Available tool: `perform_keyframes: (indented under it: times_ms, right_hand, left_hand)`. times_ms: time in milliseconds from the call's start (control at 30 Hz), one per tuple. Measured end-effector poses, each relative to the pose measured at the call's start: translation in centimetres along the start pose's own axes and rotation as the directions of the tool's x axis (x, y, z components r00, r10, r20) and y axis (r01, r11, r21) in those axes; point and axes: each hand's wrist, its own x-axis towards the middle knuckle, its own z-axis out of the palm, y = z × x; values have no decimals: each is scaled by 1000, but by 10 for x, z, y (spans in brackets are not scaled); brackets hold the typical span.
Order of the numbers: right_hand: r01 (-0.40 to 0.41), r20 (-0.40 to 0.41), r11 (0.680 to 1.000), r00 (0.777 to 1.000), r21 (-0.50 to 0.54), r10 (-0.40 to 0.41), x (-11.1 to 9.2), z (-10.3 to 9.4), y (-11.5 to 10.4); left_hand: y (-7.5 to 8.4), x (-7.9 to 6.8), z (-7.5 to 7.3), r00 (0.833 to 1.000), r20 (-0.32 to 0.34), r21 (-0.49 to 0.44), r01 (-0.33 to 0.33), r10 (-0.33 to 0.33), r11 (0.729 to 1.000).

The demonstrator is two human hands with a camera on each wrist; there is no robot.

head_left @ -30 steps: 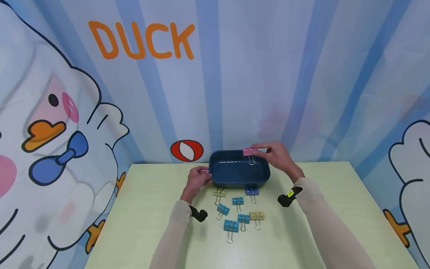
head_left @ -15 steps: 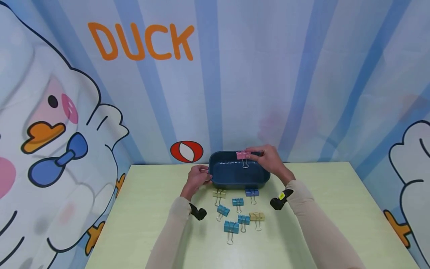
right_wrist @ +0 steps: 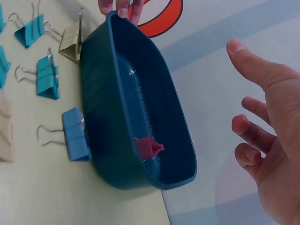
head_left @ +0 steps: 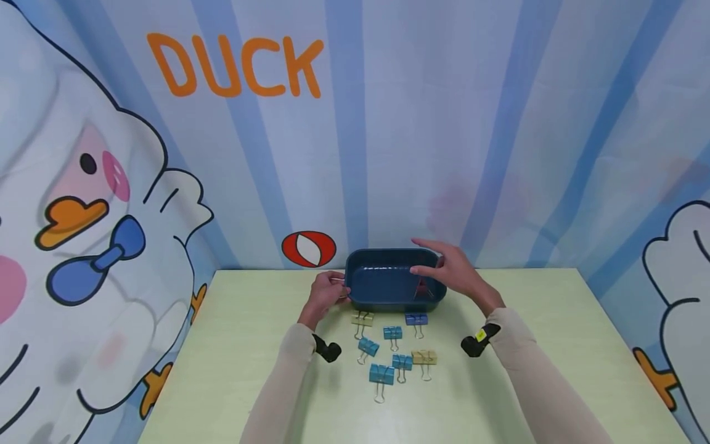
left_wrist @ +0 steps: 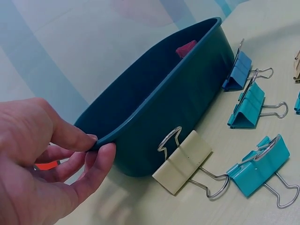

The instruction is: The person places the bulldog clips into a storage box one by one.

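A dark blue rectangular bin (head_left: 383, 305) stands at the back of the table. My left hand (head_left: 323, 296) pinches its left rim between thumb and fingers, plain in the left wrist view, where the bin's wall (left_wrist: 187, 103) fills the middle. Over the bin's right end is my right hand (head_left: 459, 272), thumb and fingers spread and holding nothing. In the right wrist view that hand (right_wrist: 276, 126) is apart from the rim. A pink binder clip (right_wrist: 149, 147) lies inside the bin at its right end, partly hidden by the wall in the left wrist view.
In front of the bin lie several binder clips: a dark blue one (head_left: 416, 319), a pale yellow one (head_left: 362, 318), a tan one (head_left: 424, 357) and several turquoise ones, including a larger one (head_left: 381, 374). A printed curtain (head_left: 399, 154) hangs right behind the table.
My right hand moved left over the bin with the pink binder clip, let it drop inside, then drew back right with fingers spread. The left hand stayed at the rim.
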Motion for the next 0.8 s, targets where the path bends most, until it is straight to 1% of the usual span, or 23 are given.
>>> perform_keyframes:
  times_ms: [200, 367, 533, 667, 800]
  right_hand:
    - [-14, 14, 999, 1000, -32, 15, -23, 4, -1]
    - [21, 25, 999, 1000, -39, -20, -49, 14, 1]
    - [52, 55, 998, 997, -29, -50, -77, 30, 6]
    - [13, 112, 1000, 994, 1, -13, -99, 43, 11]
    - [-39, 185, 999, 982, 29, 33, -117, 57, 22]
  left_hand:
    - [-2, 1, 0, 1000, -2, -12, 8, -8, 1000]
    - [-3, 3, -1, 1000, 10, -24, 8, -8, 1000]
    - [-1, 2, -2, 1000, 17, -32, 14, -14, 999]
    - [0, 1, -2, 1000, 23, -29, 14, -14, 999]
    - [0, 1, -2, 1000, 20, -27, 14, -13, 1000]
